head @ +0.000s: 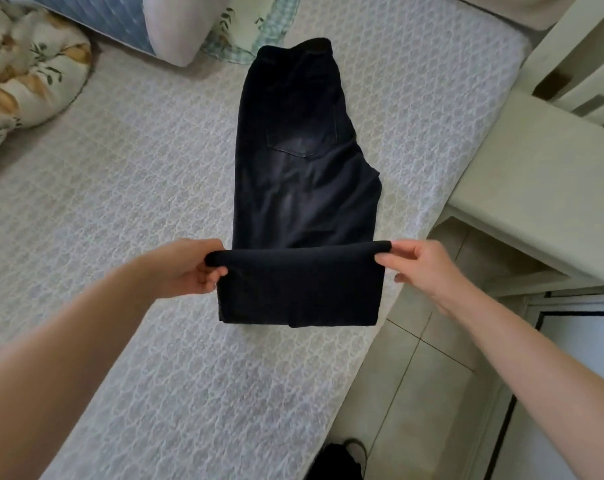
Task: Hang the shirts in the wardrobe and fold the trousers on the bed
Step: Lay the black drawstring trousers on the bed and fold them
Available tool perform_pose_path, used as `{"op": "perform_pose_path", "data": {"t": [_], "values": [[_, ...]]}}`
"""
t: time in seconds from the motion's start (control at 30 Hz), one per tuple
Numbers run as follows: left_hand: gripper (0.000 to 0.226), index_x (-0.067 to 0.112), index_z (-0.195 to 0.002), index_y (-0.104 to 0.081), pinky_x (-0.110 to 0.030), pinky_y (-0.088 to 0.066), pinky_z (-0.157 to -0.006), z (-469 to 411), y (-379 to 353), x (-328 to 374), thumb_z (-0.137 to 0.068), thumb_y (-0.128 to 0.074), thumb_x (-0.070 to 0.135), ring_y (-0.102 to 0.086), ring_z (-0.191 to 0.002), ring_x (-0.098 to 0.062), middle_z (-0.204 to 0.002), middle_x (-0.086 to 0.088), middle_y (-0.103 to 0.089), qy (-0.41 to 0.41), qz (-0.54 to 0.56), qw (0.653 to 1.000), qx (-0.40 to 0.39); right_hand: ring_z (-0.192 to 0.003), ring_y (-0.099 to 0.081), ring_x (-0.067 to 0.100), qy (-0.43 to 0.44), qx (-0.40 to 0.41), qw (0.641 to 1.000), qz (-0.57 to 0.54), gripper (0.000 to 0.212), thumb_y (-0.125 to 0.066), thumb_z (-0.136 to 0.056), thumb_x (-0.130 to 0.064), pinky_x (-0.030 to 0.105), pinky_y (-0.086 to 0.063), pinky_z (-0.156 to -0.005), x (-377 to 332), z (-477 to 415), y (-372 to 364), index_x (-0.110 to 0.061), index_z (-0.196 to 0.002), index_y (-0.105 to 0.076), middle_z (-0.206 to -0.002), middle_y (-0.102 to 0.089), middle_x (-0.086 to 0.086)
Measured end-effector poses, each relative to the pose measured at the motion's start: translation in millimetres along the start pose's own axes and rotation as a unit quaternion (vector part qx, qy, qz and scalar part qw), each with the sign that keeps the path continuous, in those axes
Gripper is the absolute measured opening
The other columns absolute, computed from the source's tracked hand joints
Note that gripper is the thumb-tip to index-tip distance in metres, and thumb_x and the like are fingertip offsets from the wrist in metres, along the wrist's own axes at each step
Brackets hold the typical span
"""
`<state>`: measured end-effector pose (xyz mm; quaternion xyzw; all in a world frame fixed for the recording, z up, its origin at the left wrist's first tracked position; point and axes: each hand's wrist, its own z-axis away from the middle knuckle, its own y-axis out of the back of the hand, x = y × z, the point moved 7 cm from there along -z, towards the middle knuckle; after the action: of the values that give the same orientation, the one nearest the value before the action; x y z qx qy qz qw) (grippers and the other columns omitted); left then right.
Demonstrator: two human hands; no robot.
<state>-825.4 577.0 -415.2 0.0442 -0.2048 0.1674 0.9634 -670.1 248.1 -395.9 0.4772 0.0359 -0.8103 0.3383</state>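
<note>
While both hands pinch the black jeans [304, 174] fold, left hand [186, 268] and right hand [421, 268], quilted bed [137, 202] lies beneath; floral cushion [23, 74] far beyond left hand, tiled floor [414, 375] below right.

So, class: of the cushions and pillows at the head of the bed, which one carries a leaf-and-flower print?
The puffy cushion at the far left, cream with green leaves and tan flowers. The blue pillow is finely dotted; the white pillow beside it is plain.

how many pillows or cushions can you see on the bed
3 in view: a floral cushion at the far left, a blue and white pillow at the top, and a green-checked leafy one behind the dark trousers. All are cropped; more may lie out of frame.
</note>
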Motion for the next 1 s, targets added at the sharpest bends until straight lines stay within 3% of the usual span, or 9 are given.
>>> {"op": "perform_pose_path", "data": {"t": [0.1, 0.2, 0.27, 0.4, 0.5, 0.63, 0.77, 0.87, 1.0], "values": [[0.025, 0.008, -0.099, -0.058, -0.028, -0.047, -0.057, -37, 8, 43, -0.098, -0.055, 0.033, -0.051, -0.057, -0.016, -0.072, -0.01, -0.059, -0.052, -0.027, 0.997, 0.057, -0.089, -0.067, 0.0, -0.006, 0.043, 0.999, -0.03, 0.008, -0.068, -0.089, -0.035, 0.018, -0.051, -0.071, -1, -55, 7, -0.036, -0.096, -0.071, -0.091, -0.073, -0.02], [0.042, 0.018, -0.111, -0.06, -0.036, -0.046, -0.085, -72, 6, 42, -0.097, -0.049, 0.056, -0.058, -0.096, -0.022, -0.107, -0.002, -0.059, -0.074, -0.191, 0.975, 0.088, -0.099, -0.068, 0.016, -0.141, -0.007, 0.984, -0.11, 0.03, -0.056, -0.096, -0.045, 0.032, -0.056, -0.087, 39, -83, -13, -0.023, -0.113, -0.066, -0.101, -0.073, -0.005], [0.038, 0.014, -0.116, -0.06, -0.038, -0.049, -0.093, -91, -2, 18, -0.097, -0.056, 0.047, -0.061, -0.108, -0.023, -0.117, -0.001, -0.064, -0.061, -0.183, 0.98, 0.056, -0.098, -0.069, 0.024, -0.189, -0.031, 0.975, -0.11, 0.033, -0.055, -0.098, -0.039, 0.038, -0.057, -0.088, 66, -82, -28, -0.015, -0.119, -0.063, -0.106, -0.072, 0.006], [0.027, 0.009, -0.112, -0.067, -0.031, -0.056, -0.081, -105, 5, -10, -0.091, -0.07, 0.026, -0.071, -0.095, -0.02, -0.107, -0.008, -0.073, -0.088, -0.104, 0.988, 0.077, -0.09, -0.071, 0.026, -0.184, 0.07, 0.979, -0.055, 0.021, -0.06, -0.095, -0.032, 0.041, -0.06, -0.079, 90, -70, -30, -0.013, -0.105, -0.063, -0.1, -0.072, 0.01], [0.018, 0.02, -0.104, -0.072, -0.021, -0.054, -0.071, -103, 0, -25, -0.088, -0.073, 0.028, -0.073, -0.085, -0.007, -0.095, 0.007, -0.077, -0.096, -0.146, 0.984, 0.043, -0.089, -0.069, 0.022, -0.166, 0.051, 0.985, 0.018, 0.021, -0.063, -0.093, -0.034, 0.041, -0.058, -0.081, 97, -55, -42, -0.014, -0.098, -0.064, -0.098, -0.071, 0.006], [0.008, 0.035, -0.098, -0.067, -0.01, -0.05, -0.06, -95, -12, -41, -0.092, -0.069, 0.031, -0.07, -0.078, 0.003, -0.084, 0.021, -0.074, -0.115, -0.196, 0.974, 0.027, -0.1, -0.063, 0.005, -0.13, -0.005, 0.99, 0.055, 0.027, -0.063, -0.093, -0.032, 0.024, -0.05, -0.085, 95, -40, -63, -0.024, -0.119, -0.061, -0.11, -0.067, -0.012], [0.013, 0.033, -0.106, -0.067, -0.011, -0.052, -0.066, -84, -8, -47, -0.098, -0.057, 0.036, -0.071, -0.086, -0.001, -0.093, 0.018, -0.075, -0.147, -0.191, 0.97, 0.038, -0.105, -0.058, -0.003, -0.085, 0.002, 0.995, 0.047, 0.031, -0.059, -0.096, -0.027, 0.012, -0.045, -0.082, 94, -34, -65, -0.022, -0.127, -0.057, -0.115, -0.064, -0.015], [0.024, 0.017, -0.111, -0.069, -0.022, -0.055, -0.073, -86, -8, -54, -0.099, -0.057, 0.034, -0.07, -0.085, -0.009, -0.092, 0.008, -0.074, -0.154, -0.243, 0.952, 0.102, -0.103, -0.061, -0.003, -0.075, 0.031, 0.996, 0.041, 0.031, -0.064, -0.093, -0.027, 0.012, -0.047, -0.081, 99, -27, -63, -0.023, -0.123, -0.061, -0.112, -0.066, -0.015], [0.024, 0.019, -0.108, -0.063, -0.033, -0.055, -0.071, -88, -6, -52, -0.095, -0.061, 0.039, -0.065, -0.081, -0.011, -0.092, 0.006, -0.069, -0.146, -0.312, 0.921, 0.181, -0.098, -0.065, 0.003, -0.107, 0.042, 0.992, 0.053, 0.024, -0.064, -0.092, -0.035, 0.02, -0.052, -0.081, 104, -28, -62, -0.023, -0.113, -0.064, -0.105, -0.069, -0.013]]}}
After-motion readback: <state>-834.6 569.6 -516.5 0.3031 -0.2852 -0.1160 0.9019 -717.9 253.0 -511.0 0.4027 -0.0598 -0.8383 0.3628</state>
